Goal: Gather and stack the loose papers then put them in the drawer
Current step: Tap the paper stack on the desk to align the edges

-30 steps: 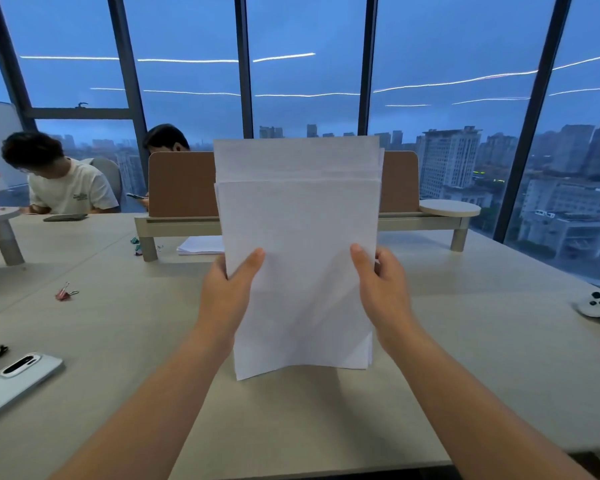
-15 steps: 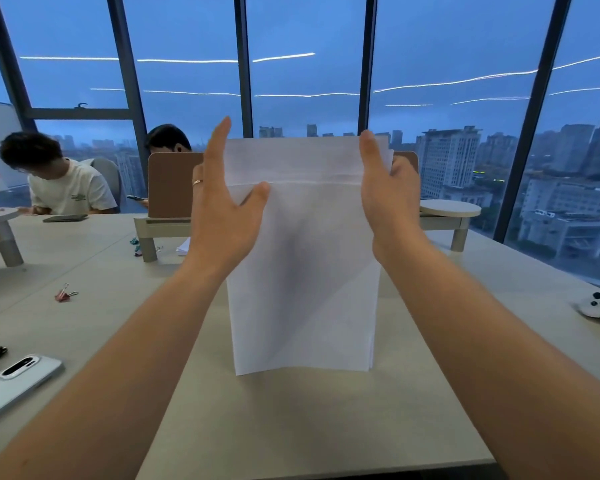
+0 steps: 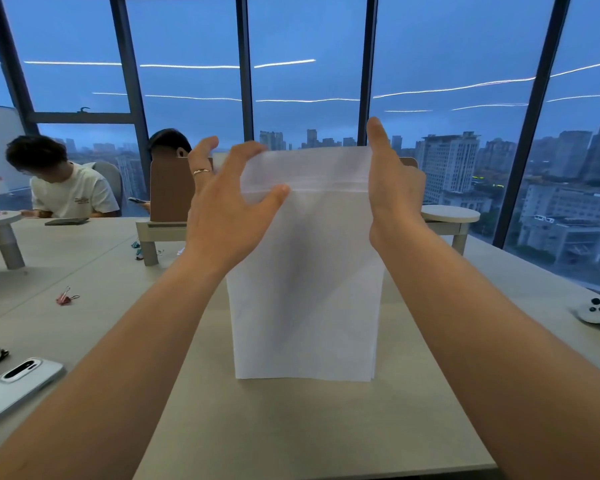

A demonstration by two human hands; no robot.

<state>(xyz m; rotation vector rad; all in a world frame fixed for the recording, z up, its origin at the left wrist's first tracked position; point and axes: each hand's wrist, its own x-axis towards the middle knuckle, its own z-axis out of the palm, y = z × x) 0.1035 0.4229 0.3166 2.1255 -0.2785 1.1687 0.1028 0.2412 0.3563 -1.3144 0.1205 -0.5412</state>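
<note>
Upright on the table [image 3: 291, 427], the stack of papers [image 3: 305, 278] stands on its bottom edge, which rests on the tabletop a little way in from the near table edge. Both forearms reach forward and up to its top. The left hand [image 3: 222, 209], with a ring on one finger, is at the stack's upper left corner: its thumb lies across the front sheet and its fingers curl over the top edge, loosely grasping that corner. The right hand [image 3: 388, 188] is flat and released, fingers straight and pointing up, its palm pressed against the stack's right edge near the top. One sheet's top edge sits lower than the rest, showing as a line across the front.

Left of the stack, bare tabletop runs out to a pink binder clip [image 3: 66, 296] and, nearer the table edge, a white phone [image 3: 18, 386]. Right of the stack, a small white device [image 3: 598, 310] lies well apart. Behind the stack stands a low brown divider [image 3: 168, 192].
</note>
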